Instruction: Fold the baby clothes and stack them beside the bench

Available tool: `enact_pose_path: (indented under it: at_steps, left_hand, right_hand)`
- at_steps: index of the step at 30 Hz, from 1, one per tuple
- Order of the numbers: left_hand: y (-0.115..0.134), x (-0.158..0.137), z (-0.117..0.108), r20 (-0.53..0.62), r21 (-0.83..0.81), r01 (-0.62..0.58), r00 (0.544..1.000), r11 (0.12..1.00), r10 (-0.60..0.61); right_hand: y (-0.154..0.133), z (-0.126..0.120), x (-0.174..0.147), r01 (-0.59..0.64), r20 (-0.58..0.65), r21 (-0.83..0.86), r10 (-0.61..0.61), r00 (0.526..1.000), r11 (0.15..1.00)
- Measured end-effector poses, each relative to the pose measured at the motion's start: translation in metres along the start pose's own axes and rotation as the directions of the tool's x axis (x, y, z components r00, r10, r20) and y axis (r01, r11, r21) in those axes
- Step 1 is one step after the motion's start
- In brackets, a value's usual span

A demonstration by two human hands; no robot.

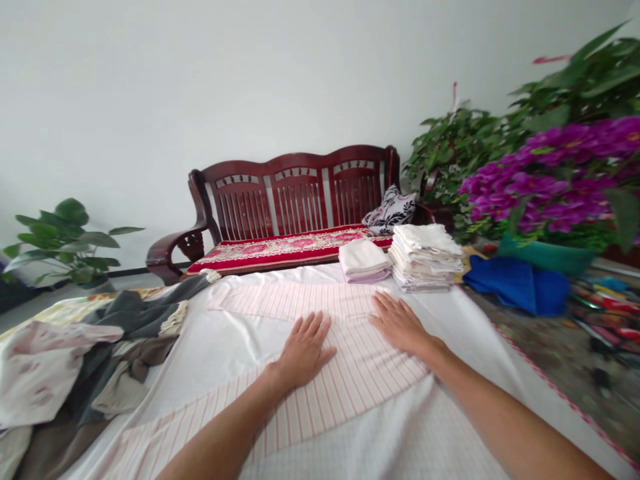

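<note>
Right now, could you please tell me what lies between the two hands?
In the head view, the pink-striped garment lies spread between the left hand and right hand.

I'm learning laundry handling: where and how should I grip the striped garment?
Probably pinch the striped garment at its farther strip's narrow left end, from the left: this end lies flat, uncovered; the left hand and right hand rest elsewhere on it.

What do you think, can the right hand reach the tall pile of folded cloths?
Probably yes: the right hand rests on the striped clothing, the tall pile looks close, and nothing seems to stand between them.
</note>
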State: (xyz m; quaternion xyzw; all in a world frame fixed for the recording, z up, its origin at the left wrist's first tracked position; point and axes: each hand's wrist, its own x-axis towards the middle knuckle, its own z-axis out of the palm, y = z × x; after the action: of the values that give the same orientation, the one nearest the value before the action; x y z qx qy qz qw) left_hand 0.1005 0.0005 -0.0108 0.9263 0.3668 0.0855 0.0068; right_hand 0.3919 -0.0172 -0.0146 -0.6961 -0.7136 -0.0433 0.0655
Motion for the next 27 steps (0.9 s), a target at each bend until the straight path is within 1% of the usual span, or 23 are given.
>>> enact_pose_path:
  at_steps: [3, 5, 10, 13, 16, 18, 19, 21, 22, 23, 25, 27]
  left_hand:
    - [-0.010, -0.017, -0.002, 0.001, 0.029, 0.011, 1.000, 1.000, -0.011]
    - [-0.020, -0.037, -0.005, 0.004, 0.058, 0.028, 1.000, 0.998, -0.028]
    - [-0.056, -0.109, -0.016, -0.032, 0.168, 0.097, 0.995, 0.981, -0.093]
    - [-0.082, -0.158, -0.023, -0.044, 0.228, 0.180, 0.984, 0.957, -0.174]
    - [-0.108, -0.203, -0.028, -0.080, 0.280, 0.307, 0.952, 0.910, -0.297]
    - [-0.123, -0.224, -0.032, -0.105, 0.315, 0.408, 0.912, 0.857, -0.396]
    - [-0.130, -0.230, -0.034, -0.120, 0.331, 0.458, 0.888, 0.825, -0.444]
    - [-0.145, -0.231, -0.038, -0.154, 0.348, 0.541, 0.839, 0.766, -0.522]
    - [-0.152, -0.225, -0.040, -0.171, 0.342, 0.565, 0.823, 0.751, -0.541]
    - [-0.159, -0.215, -0.043, -0.185, 0.324, 0.574, 0.818, 0.752, -0.544]
    - [-0.173, -0.183, -0.047, -0.213, 0.259, 0.554, 0.832, 0.792, -0.512]
    - [-0.185, -0.141, -0.050, -0.249, 0.193, 0.513, 0.850, 0.836, -0.464]
  right_hand:
    - [0.004, 0.002, 0.000, -0.020, -0.020, -0.020, 0.019, 1.000, 1.000]
    - [0.005, 0.003, -0.001, -0.020, -0.038, -0.030, 0.018, 0.999, 0.999]
    - [0.004, 0.002, -0.003, -0.034, -0.076, -0.072, 0.029, 0.997, 0.997]
    - [0.004, 0.003, -0.002, -0.043, -0.077, -0.080, 0.037, 0.996, 0.996]
    - [0.006, 0.006, -0.001, -0.050, -0.080, -0.086, 0.043, 0.996, 0.995]
    - [0.008, 0.009, 0.001, -0.054, -0.083, -0.081, 0.048, 0.995, 0.995]
    - [0.009, 0.011, 0.002, -0.053, -0.088, -0.075, 0.046, 0.995, 0.996]
    - [0.012, 0.015, 0.003, -0.042, -0.112, -0.064, 0.035, 0.993, 0.997]
    - [0.013, 0.017, 0.004, -0.036, -0.127, -0.060, 0.028, 0.992, 0.998]
    - [0.014, 0.018, 0.005, -0.032, -0.138, -0.058, 0.024, 0.990, 0.998]
    - [0.016, 0.021, 0.005, -0.036, -0.151, -0.058, 0.027, 0.988, 0.998]
    - [0.017, 0.023, 0.005, -0.034, -0.152, -0.057, 0.025, 0.988, 0.998]
